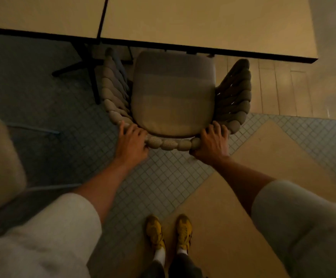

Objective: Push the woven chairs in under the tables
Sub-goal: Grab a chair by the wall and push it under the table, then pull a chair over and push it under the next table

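A woven chair (173, 97) with a grey seat cushion and thick rope-wrapped arms stands in front of me, facing a pale table (203, 23). The cushion's front edge is level with the table's dark near edge. My left hand (132, 140) grips the left part of the woven back rail. My right hand (211, 142) grips the right part of the same rail. A second pale table (39, 13) abuts the first on the left.
Dark table legs (87, 65) stand left of the chair. Another cushioned chair (0, 157), blurred, is close at my left. The floor is small square tile with tan panels and wood boards to the right. My yellow shoes (169, 231) stand behind the chair.
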